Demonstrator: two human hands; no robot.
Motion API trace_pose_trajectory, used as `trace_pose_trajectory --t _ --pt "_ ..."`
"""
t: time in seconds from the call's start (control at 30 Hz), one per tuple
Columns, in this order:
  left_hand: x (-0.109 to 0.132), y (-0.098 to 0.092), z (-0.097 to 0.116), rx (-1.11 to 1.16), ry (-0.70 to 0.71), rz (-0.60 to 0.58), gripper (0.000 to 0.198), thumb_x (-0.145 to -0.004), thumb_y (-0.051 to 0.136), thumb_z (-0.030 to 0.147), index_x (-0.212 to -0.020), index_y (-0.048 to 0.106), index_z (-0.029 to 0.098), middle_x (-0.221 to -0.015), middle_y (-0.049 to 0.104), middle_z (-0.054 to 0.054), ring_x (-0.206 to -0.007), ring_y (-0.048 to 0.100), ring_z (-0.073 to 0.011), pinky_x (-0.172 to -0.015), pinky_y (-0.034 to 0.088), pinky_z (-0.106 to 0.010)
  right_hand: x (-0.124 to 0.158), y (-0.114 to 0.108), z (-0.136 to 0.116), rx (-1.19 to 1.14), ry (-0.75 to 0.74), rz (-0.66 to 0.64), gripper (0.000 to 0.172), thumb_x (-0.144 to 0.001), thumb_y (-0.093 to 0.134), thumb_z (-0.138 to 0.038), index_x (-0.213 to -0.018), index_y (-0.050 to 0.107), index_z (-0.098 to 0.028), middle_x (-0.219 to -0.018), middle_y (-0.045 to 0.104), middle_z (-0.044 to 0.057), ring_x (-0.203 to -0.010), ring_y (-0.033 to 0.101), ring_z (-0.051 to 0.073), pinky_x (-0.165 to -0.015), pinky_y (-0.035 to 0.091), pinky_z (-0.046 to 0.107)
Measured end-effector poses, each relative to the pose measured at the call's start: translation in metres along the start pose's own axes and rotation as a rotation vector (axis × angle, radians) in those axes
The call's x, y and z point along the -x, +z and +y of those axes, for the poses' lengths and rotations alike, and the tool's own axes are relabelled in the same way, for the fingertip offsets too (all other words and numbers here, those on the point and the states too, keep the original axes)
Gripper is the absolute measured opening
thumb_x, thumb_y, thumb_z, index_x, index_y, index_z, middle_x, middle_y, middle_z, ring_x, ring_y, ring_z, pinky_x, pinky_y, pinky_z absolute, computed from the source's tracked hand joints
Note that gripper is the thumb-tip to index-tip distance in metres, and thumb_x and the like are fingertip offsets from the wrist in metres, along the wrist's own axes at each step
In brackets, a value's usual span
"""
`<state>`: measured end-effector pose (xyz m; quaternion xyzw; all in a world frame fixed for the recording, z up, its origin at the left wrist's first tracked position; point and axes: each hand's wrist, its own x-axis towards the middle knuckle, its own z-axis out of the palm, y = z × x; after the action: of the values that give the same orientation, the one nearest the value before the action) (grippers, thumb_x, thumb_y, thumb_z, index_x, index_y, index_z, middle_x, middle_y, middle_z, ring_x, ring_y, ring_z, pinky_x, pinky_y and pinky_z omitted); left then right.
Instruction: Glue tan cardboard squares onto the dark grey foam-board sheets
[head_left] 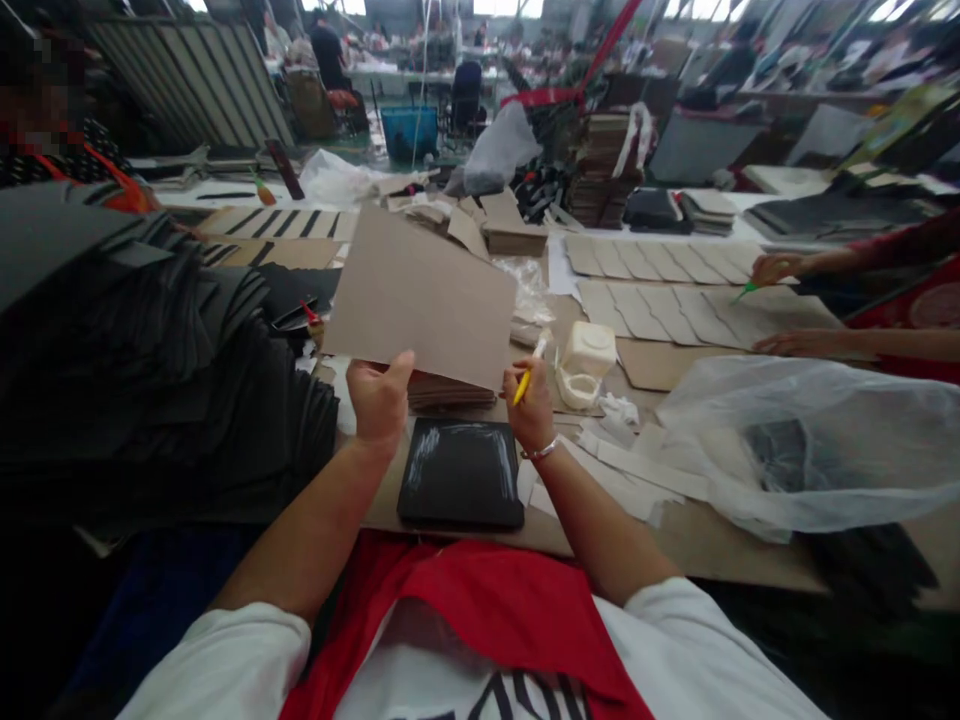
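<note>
My left hand (pixel 381 400) is closed on the lower left edge of a grey-brown cardboard sheet (pixel 424 300), thumb on its near face. The sheet is tilted up above a stack of similar boards (pixel 450 390). In my right hand (pixel 531 405) is a brush with a yellow handle (pixel 522 386), its pale end pointing up and away. That hand is at the sheet's lower right corner; whether its fingers also grip the corner I cannot tell. Between my forearms a black panel (pixel 461 480) lies flat, with whitish smears along its left, top and right edges.
A cream plastic container (pixel 589 350) stands right of my right hand, near paper strips (pixel 622 480) and a clear plastic bag (pixel 817 440). Dark sheets (pixel 150 370) are piled high at left. A co-worker's hands (pixel 784 268) work over laid-out beige pieces (pixel 675 310) at right.
</note>
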<state>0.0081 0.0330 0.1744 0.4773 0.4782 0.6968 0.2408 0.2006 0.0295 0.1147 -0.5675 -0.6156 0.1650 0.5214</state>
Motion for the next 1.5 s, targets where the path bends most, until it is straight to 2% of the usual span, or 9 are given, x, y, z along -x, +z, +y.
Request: trace_pose_trajectory --t 0.1,0.27,0.37,0.47,0.57,0.67,0.83,0.97,1.5 --pt "0.046 -0.007 -0.011 0.174 -0.277 -0.036 0.033 -0.064 0.067 0.026 -0.095 0.063 0.015 -0.082 0.067 -0.001 -0.078 0.064 -0.0145 -0.081 0.05 -0.031 0.017 -0.006 0.006 -0.055 0.038 0.086 0.016 -0.084 0.049 -0.03 -0.096 0.042 -0.021 -0.073 0.055 -0.002 -0.065 0.055 0.012 -0.066 0.047 0.029" --pt "0.1 -0.021 -0.04 0.286 -0.559 -0.018 0.042 -0.057 0.075 0.026 -0.096 0.064 0.013 -0.085 0.069 -0.003 -0.083 0.065 -0.0174 -0.087 0.048 -0.033 0.061 -0.019 0.024 -0.279 0.291 0.007 0.018 -0.087 0.044 -0.035 -0.097 0.036 -0.023 -0.072 0.054 -0.005 -0.058 0.052 0.01 -0.057 0.045 0.025" --pt "0.125 -0.032 -0.057 0.353 -0.735 -0.049 0.048 -0.057 0.077 0.027 -0.101 0.062 0.015 -0.09 0.069 -0.004 -0.086 0.064 -0.0182 -0.087 0.049 -0.035 0.087 -0.02 0.04 -0.121 0.281 -0.009 0.022 -0.082 0.053 -0.035 -0.096 0.04 -0.022 -0.068 0.049 -0.005 -0.059 0.05 0.01 -0.059 0.044 0.025" --pt "0.139 -0.053 -0.078 0.401 -0.886 -0.07 0.043 -0.068 0.069 0.042 -0.102 0.062 0.017 -0.097 0.068 -0.006 -0.089 0.064 -0.0188 -0.085 0.05 -0.035 0.11 -0.019 0.059 0.031 0.242 -0.057 0.022 -0.082 0.053 -0.035 -0.096 0.041 -0.022 -0.069 0.051 -0.004 -0.06 0.051 0.012 -0.061 0.043 0.026" --pt "0.137 -0.08 -0.106 0.187 -0.856 -0.081 0.04 -0.076 0.057 0.052 -0.093 0.063 0.017 -0.093 0.068 -0.005 -0.085 0.063 -0.0175 -0.077 0.05 -0.03 0.126 -0.017 0.081 0.178 0.235 -0.147 0.023 -0.083 0.05 -0.038 -0.096 0.043 -0.021 -0.073 0.057 0.0 -0.062 0.056 0.014 -0.059 0.044 0.027" --pt "0.128 -0.102 -0.13 -0.275 -0.706 -0.237 0.03 -0.073 0.058 0.046 -0.076 0.064 0.016 -0.072 0.066 -0.002 -0.071 0.059 -0.015 -0.066 0.045 -0.025 0.134 -0.011 0.099 0.307 0.23 -0.2 0.024 -0.084 0.045 -0.042 -0.095 0.045 -0.019 -0.075 0.061 0.004 -0.061 0.059 0.016 -0.056 0.043 0.027" --pt "0.11 -0.109 -0.147 -0.679 -0.543 -0.502 0.027 -0.077 0.052 0.039 -0.069 0.064 0.017 -0.064 0.062 0.0 -0.063 0.055 -0.0136 -0.06 0.038 -0.024 0.134 0.0 0.112 0.412 0.162 -0.226 0.026 -0.086 0.041 -0.042 -0.095 0.047 -0.018 -0.075 0.064 0.006 -0.061 0.06 0.018 -0.054 0.043 0.027" --pt "0.103 -0.106 -0.154 -0.747 -0.566 -0.575 0.028 -0.076 0.053 0.041 -0.064 0.062 0.017 -0.059 0.06 0.0 -0.06 0.054 -0.0137 -0.058 0.036 -0.024 0.134 0.003 0.116 0.457 0.141 -0.279 0.026 -0.087 0.04 -0.041 -0.096 0.047 -0.018 -0.077 0.064 0.008 -0.063 0.062 0.019 -0.057 0.046 0.029" --pt "0.101 -0.108 -0.181 -0.682 -0.7 -0.598 0.034 -0.069 0.055 0.048 -0.057 0.059 0.017 -0.054 0.058 0.0 -0.056 0.052 -0.0141 -0.053 0.035 -0.024 0.129 0.006 0.118 0.53 0.276 -0.379 0.029 -0.085 0.042 -0.039 -0.101 0.05 -0.016 -0.08 0.066 0.008 -0.064 0.063 0.02 -0.057 0.045 0.029"
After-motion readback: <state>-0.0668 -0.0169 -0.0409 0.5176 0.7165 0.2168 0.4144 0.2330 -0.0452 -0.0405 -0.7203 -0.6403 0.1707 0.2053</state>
